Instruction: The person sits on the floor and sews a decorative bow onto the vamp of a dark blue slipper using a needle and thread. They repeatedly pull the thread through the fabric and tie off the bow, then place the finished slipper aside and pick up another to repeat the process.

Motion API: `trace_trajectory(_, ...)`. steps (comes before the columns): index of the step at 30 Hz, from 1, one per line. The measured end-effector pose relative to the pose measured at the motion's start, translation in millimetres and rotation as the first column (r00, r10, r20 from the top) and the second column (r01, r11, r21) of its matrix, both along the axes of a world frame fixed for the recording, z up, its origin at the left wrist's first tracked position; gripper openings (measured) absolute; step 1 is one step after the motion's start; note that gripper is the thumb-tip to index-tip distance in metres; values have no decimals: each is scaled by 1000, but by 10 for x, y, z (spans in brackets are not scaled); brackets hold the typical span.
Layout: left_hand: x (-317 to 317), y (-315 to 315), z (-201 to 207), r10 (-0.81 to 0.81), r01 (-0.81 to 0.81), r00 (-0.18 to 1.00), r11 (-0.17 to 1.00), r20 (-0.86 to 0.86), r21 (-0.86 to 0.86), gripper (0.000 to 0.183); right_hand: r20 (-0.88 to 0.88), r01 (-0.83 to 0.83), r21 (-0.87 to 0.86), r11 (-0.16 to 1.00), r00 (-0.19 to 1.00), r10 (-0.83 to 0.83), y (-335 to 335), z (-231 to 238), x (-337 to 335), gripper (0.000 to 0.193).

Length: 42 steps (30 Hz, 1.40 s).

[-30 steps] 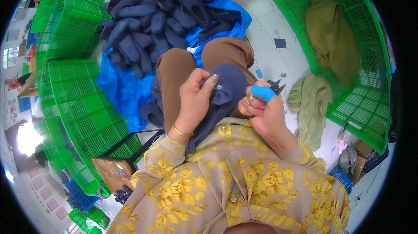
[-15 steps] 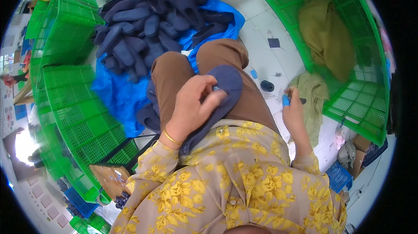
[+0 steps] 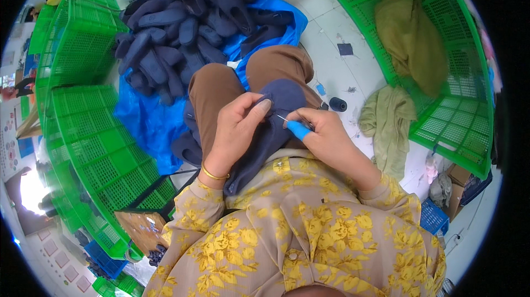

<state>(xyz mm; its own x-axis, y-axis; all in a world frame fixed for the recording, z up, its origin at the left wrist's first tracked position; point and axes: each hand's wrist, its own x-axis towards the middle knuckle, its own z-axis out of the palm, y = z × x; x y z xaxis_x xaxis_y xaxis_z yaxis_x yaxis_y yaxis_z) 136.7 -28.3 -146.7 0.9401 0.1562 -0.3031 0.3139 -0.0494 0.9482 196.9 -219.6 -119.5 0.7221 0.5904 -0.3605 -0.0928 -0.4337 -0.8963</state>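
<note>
A dark navy slipper (image 3: 288,92) lies along my lap, its rounded end on my right thigh. My left hand (image 3: 240,125) pinches the slipper's edge between thumb and fingers. Close beside it, my right hand (image 3: 323,134) is closed on a thin needle (image 3: 282,117), whose tip points at the slipper just off the left fingertips. Blue tape wraps a finger of that right hand. Something small and dark also shows within its grip, too covered to name. Any thread on the needle is too fine to make out.
Many navy slippers (image 3: 185,29) are heaped on a blue plastic sheet (image 3: 146,125) ahead of my knees. Green crates (image 3: 102,142) line the left. At right stands another green crate (image 3: 461,125) holding olive cloth (image 3: 411,37). A black thread spool (image 3: 338,104) lies on the floor.
My right hand has come in from the far right, over the floor, to the slipper, bringing the needle close to my left fingers. My left hand keeps its pinch on the slipper.
</note>
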Motion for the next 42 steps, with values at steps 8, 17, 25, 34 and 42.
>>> trace_trajectory(8,3,14,-25,3,-4,1000,1000,-15,-24,19,-40,-43,-51,998,998,41,48,52,44,15)
trace_trajectory(17,0,22,-17,15,-17,999,999,-45,-37,19,-5,-68,-46,997,998,68,46,-46,55,16)
trace_trajectory(25,8,-9,-88,23,-43,992,986,-125,-161,18,118,-9,38,999,993,4,51,-307,-70,12)
trace_trajectory(34,41,-15,-81,37,-116,973,932,-227,-343,14,127,45,15,999,991,-46,73,-222,-123,19)
trace_trajectory(42,65,18,-22,27,-156,952,901,-306,-406,14,222,-60,-69,996,972,74,24,-228,-138,34)
